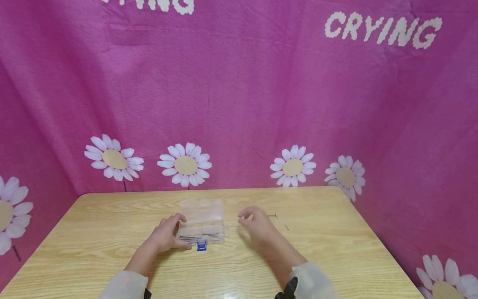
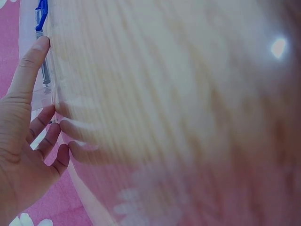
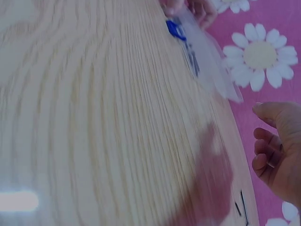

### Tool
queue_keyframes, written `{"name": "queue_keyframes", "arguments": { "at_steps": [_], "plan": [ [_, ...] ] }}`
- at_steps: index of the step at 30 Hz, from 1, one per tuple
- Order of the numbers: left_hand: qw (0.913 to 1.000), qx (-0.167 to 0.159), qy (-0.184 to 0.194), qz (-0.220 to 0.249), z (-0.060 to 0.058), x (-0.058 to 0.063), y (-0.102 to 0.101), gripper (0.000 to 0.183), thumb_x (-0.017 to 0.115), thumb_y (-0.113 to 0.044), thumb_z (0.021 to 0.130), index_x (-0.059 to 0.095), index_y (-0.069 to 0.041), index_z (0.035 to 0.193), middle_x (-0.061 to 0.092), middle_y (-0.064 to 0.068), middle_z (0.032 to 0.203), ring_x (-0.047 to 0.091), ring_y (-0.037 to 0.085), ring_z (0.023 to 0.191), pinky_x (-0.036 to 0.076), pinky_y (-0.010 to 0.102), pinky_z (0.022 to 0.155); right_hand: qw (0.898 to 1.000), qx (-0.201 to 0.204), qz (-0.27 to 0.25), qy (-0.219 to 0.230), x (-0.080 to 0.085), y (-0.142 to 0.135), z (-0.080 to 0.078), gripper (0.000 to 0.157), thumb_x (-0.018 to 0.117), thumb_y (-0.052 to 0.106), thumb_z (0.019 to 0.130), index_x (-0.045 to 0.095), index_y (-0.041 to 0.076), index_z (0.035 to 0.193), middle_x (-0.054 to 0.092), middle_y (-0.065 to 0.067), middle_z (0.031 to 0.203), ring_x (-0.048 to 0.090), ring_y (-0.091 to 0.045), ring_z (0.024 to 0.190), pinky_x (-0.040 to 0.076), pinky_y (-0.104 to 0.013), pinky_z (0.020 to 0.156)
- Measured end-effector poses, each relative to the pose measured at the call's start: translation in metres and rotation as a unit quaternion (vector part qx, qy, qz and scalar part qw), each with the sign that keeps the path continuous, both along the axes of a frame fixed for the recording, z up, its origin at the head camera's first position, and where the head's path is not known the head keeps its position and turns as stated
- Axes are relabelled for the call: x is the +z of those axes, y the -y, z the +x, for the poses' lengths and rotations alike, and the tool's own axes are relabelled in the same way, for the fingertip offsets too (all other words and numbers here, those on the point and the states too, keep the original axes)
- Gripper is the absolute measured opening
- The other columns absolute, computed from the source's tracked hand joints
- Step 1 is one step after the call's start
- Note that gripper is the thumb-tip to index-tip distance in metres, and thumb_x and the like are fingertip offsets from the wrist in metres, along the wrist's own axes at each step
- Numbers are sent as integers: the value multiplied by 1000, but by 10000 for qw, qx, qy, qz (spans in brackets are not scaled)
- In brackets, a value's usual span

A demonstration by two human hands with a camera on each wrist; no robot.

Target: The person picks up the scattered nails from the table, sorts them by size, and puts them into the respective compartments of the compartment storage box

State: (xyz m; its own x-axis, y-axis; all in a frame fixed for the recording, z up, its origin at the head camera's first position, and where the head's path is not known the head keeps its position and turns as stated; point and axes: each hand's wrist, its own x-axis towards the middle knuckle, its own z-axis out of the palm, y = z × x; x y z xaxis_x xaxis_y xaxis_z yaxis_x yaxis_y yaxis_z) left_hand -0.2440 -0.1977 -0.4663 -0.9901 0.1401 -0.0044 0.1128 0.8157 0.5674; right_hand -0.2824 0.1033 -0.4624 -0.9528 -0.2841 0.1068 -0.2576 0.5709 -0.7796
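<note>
A clear plastic box (image 1: pixel 201 228) stands on the wooden table with its lid (image 1: pixel 201 209) folded back. Several long metal nails (image 1: pixel 190 238) lie in its front part, and a blue latch (image 1: pixel 201 245) sticks out in front. My left hand (image 1: pixel 166 234) holds the box's left end, thumb along the front edge near the latch, fingers round the side. To the right of the box, my right hand (image 1: pixel 257 224) is above the table with fingers loosely bent and no object visible between them. Two loose nails (image 1: pixel 272 215) (image 3: pixel 244 207) lie beyond it on the right.
The wooden table (image 1: pixel 336 249) reaches back to a pink cloth (image 1: pixel 239 104) printed with white daisies and lettering. Its back edge runs close behind the lid. Light glares off the tabletop near the front.
</note>
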Motion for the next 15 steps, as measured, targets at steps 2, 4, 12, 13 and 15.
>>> {"name": "queue_keyframes", "arguments": {
  "at_steps": [2, 4, 12, 13, 15],
  "plan": [
    [10000, 10, 9, 1, 0, 0, 0, 76, 89, -42, 54, 50, -16, 113, 52, 0, 94, 43, 20, 91, 39, 39, 79, 10000, -83, 31, -29, -1, -7, -3, 12, 61, 22, 90, 65, 13, 99, 58, -6, 99, 51, -16, 84, 44, -31, 73],
    [10000, 15, -4, -12, 0, 0, 1, 76, 89, -42, 53, 50, -16, 113, 53, 1, 95, 43, 20, 91, 39, 39, 79, 9998, -175, -38, 3, -3, -14, -5, 12, 61, 21, 90, 64, 12, 98, 58, -7, 99, 52, -16, 84, 45, -31, 72],
    [10000, -18, -19, 2, 0, 1, 1, 76, 89, -41, 54, 50, -15, 113, 53, 1, 95, 43, 21, 91, 39, 40, 80, 9976, -674, -68, -145, -9, -40, -12, 8, 63, 13, 87, 66, 8, 93, 61, -7, 93, 55, -18, 89, 44, -36, 82],
    [10000, -22, -10, 19, 0, 1, 1, 76, 89, -41, 54, 50, -15, 113, 52, 1, 95, 43, 21, 91, 39, 41, 80, 9973, -713, -48, -168, -10, -43, -14, 9, 63, 13, 87, 66, 7, 93, 62, -7, 92, 55, -19, 89, 44, -36, 83],
    [10000, -23, -8, 32, -1, 0, 0, 76, 89, -41, 54, 50, -15, 114, 52, 1, 95, 43, 20, 91, 39, 41, 81, 9968, -786, 6, -169, -12, -49, -15, 9, 63, 12, 87, 67, 6, 93, 63, -7, 92, 56, -19, 89, 45, -37, 83]
  ]
}}
